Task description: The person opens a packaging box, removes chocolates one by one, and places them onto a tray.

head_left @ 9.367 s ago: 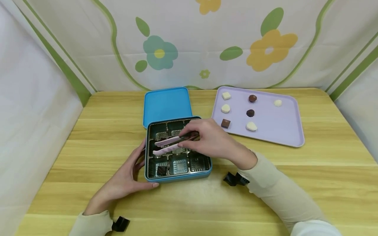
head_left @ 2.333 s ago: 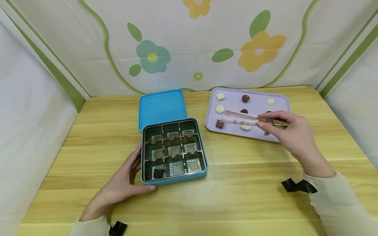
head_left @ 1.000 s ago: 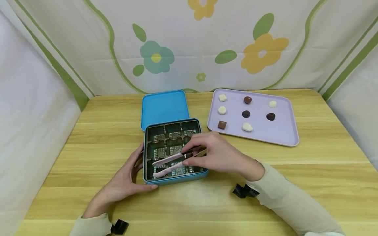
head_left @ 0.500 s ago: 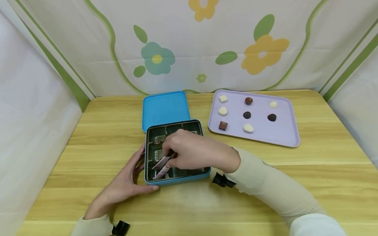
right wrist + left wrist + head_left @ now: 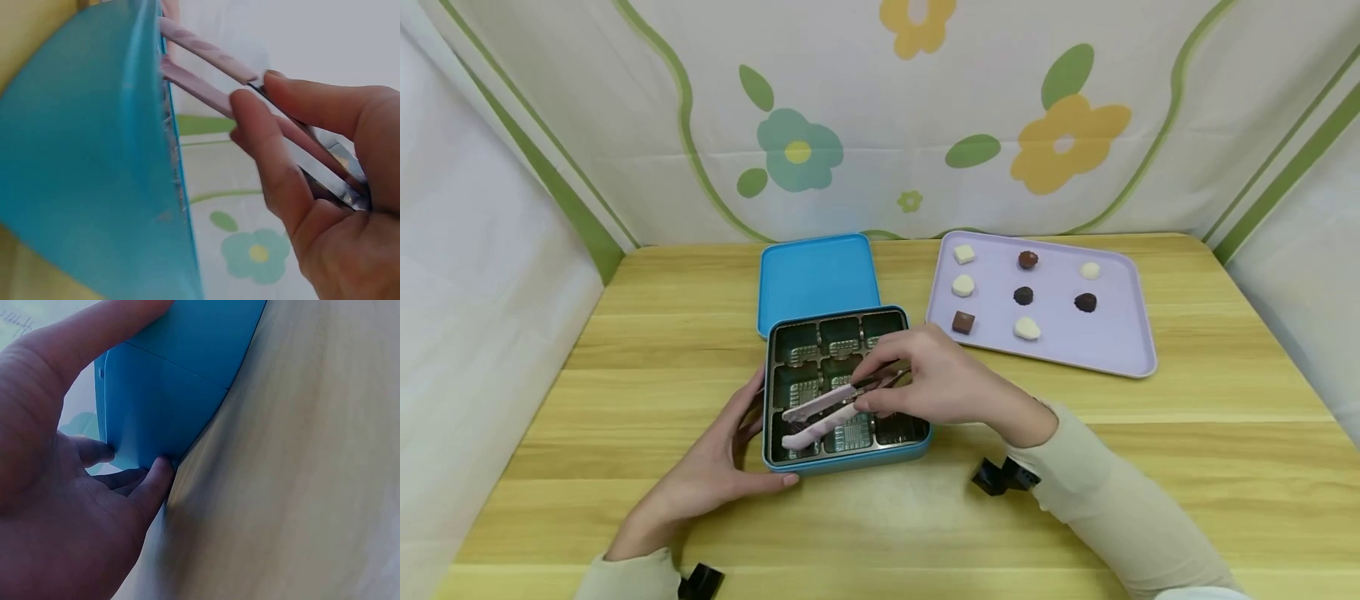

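My left hand [image 5: 718,458] grips the near left corner of a blue tin box [image 5: 865,456], thumb along the front wall and fingers against the left side. In the left wrist view, the fingertips press low on the blue wall. Pink-tipped tongs [image 5: 820,427] are pinched between thumb and fingers of my right hand [image 5: 936,379], coming in from the right. Their tips stand a little apart above the front left compartment; I cannot tell whether a chocolate is between them. The right wrist view has the tongs [image 5: 206,53] reaching over the tin's rim. The other visible compartments look bare.
A blue lid [image 5: 818,279] lies behind the tin. To the right, a lilac tray [image 5: 1105,342] bears several white, brown and dark chocolates, among them a brown square chocolate [image 5: 963,322] and a dark chocolate [image 5: 1086,302]. A flowered cloth [image 5: 880,108] hangs behind the table.
Half a second ago the tongs reached down into the front left compartment; my right hand has since drawn up and right. Since the oldest frame, a dark chocolate has appeared on the tray's right side.
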Tool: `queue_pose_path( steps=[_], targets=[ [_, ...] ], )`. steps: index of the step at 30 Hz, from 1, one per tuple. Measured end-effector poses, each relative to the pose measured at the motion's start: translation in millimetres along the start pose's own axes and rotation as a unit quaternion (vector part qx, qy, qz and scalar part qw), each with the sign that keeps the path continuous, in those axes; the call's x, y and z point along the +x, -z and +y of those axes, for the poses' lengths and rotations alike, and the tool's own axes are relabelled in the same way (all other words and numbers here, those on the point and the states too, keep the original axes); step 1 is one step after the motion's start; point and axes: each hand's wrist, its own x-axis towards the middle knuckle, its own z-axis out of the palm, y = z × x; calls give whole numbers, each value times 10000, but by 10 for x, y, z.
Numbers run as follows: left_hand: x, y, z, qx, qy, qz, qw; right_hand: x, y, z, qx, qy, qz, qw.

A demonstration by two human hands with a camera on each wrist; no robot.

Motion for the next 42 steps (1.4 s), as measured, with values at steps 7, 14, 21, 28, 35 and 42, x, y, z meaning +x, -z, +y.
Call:
queue_pose_path(
  steps=[7,14,21,28,35,42],
  targets=[
    [-3,-2,-9,44,15,55,10000,-141,-16,91,1052,-731,404,9909],
    [1,-7,-9,-24,-3,59,10000,-218,-11,140,1655,-1002,691,9787],
    [8,-7,-8,-43,-13,52,10000,-265,-9,184,1837,-942,831,9749],
    [13,-7,-5,-34,-2,28,10000,-313,-4,213,1772,-990,936,9747],
    [9,-8,-1,8,80,55,10000,-407,82,252,1491,-940,1153,9776],
    [19,-13,0,18,37,66,10000,-590,294,381,1177,-676,1623,9774]
  ],
)
